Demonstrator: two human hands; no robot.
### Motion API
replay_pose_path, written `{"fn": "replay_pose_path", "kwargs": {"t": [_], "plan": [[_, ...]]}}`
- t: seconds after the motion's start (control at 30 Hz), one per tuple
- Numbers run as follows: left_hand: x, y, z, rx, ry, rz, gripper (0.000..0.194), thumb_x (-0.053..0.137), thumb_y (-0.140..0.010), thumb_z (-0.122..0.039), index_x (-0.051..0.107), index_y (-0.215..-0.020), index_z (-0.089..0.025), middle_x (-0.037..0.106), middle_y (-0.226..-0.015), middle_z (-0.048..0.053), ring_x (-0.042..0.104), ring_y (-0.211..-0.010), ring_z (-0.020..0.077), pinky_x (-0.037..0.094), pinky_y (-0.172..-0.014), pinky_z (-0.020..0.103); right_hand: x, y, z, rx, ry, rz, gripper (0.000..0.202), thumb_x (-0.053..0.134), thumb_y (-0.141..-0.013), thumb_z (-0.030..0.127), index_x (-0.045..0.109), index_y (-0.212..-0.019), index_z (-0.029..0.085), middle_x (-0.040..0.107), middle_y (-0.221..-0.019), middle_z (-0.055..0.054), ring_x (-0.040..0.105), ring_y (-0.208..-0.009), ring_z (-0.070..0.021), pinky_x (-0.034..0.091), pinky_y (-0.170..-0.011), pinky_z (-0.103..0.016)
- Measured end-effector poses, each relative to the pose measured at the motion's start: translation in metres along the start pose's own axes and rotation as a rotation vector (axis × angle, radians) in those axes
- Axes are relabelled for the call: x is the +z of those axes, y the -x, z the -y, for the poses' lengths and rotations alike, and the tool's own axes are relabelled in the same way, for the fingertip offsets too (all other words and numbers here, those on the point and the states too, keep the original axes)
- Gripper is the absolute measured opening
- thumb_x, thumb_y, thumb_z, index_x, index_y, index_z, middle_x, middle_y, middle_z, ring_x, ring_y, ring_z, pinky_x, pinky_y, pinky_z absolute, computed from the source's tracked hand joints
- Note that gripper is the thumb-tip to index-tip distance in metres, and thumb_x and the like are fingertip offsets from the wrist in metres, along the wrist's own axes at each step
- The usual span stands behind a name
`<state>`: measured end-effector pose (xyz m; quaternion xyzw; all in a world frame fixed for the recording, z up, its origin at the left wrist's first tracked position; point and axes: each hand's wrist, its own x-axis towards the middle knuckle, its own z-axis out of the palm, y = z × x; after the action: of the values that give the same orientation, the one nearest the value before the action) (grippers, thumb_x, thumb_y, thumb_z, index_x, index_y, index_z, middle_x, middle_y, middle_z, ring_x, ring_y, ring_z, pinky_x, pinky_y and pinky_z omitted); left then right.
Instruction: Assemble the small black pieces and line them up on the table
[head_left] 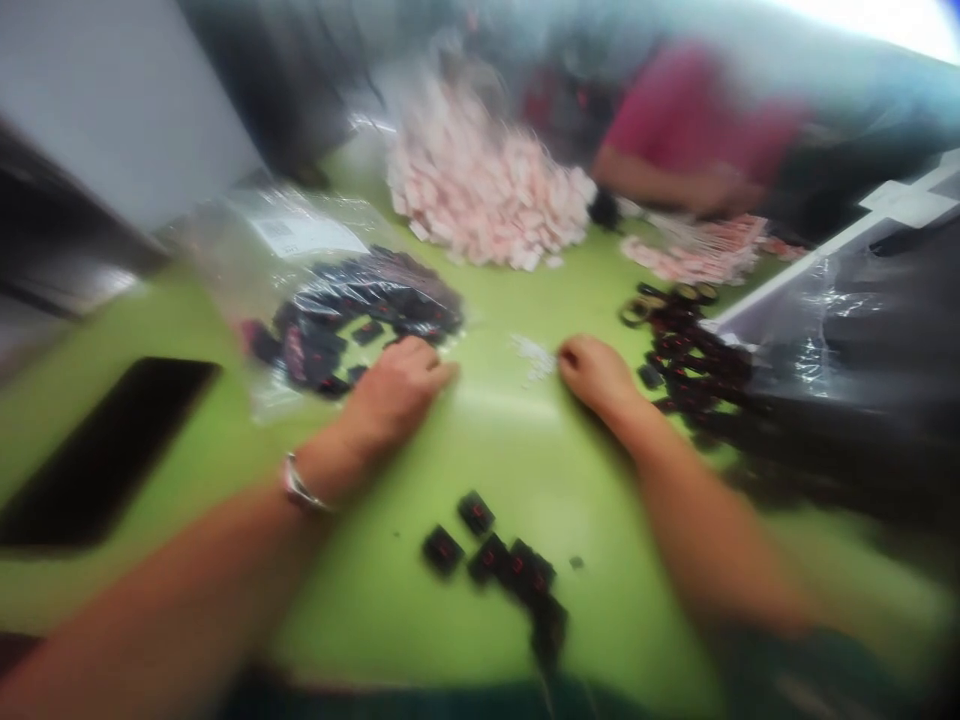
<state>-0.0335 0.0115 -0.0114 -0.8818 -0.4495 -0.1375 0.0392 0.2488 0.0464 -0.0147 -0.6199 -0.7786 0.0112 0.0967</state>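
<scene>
My left hand [405, 385], with a bracelet at the wrist, is at the edge of a clear plastic bag [300, 235] of dark pieces [322, 345]; its fingers are curled and the thumb points right. Beside a small scatter of white bits [534, 358], my right hand [592, 372] rests on the green table with its fingers curled in. Whether either hand holds something is hidden by the fingers and the blur. Several black square pieces with red marks [491, 555] lie nearer to me, between my forearms.
A heap of pale pink tagged pieces [495, 190] stands at the back. Black rings and pieces [686, 360] lie right, by a plastic-covered bin [847, 320]. A dark flat object [112, 450] lies left. A person in a pink top [697, 120] is across the table [600, 600].
</scene>
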Motion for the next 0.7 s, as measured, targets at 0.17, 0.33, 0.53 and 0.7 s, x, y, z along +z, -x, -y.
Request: {"fn": "replay_pose_path", "kwargs": {"t": [0.17,0.33,0.53,0.7], "plan": [[-0.003,0.000,-0.011,-0.182,0.374,-0.111,0.027,0.054,-0.083,-0.019,0.071,-0.104,-0.018,0.062,-0.090,0.010,0.056,-0.081,0.0205,0.047,-0.072,0.034,0.003,-0.003,-0.004,-0.002,-0.017,-0.001,0.015,0.048,-0.077,0.019,0.063,-0.079,0.018,0.065,-0.083,-0.008,0.053,-0.072,-0.0194,0.034,-0.060,-0.029],[-0.006,0.001,-0.029,-0.648,1.352,-0.020,0.036,0.074,-0.071,-0.032,0.071,-0.103,-0.016,0.068,-0.085,0.006,0.061,-0.068,0.0145,0.052,-0.067,0.030,-0.004,0.006,0.007,-0.042,-0.207,-0.149,0.009,0.048,-0.075,0.017,0.057,-0.072,0.018,0.060,-0.071,-0.004,0.050,-0.065,-0.0156,0.036,-0.061,-0.027],[-0.001,-0.001,-0.042,-0.832,2.006,0.051,0.037,0.077,-0.069,-0.019,0.068,-0.103,-0.007,0.070,-0.088,0.010,0.068,-0.081,0.0170,0.053,-0.085,0.031,-0.014,0.034,0.060,-0.418,-0.338,-0.292,0.009,0.049,-0.079,0.015,0.054,-0.073,0.019,0.055,-0.068,-0.001,0.046,-0.060,-0.0129,0.036,-0.058,-0.025],[0.001,-0.002,-0.045,-0.821,2.025,0.055,0.036,0.076,-0.069,-0.015,0.068,-0.103,-0.006,0.070,-0.092,0.012,0.069,-0.077,0.0162,0.055,-0.081,0.029,-0.011,0.042,0.076,-0.484,-0.309,-0.328,0.011,0.049,-0.082,0.015,0.055,-0.074,0.019,0.055,-0.069,-0.002,0.046,-0.061,-0.0132,0.037,-0.058,-0.025]]}}
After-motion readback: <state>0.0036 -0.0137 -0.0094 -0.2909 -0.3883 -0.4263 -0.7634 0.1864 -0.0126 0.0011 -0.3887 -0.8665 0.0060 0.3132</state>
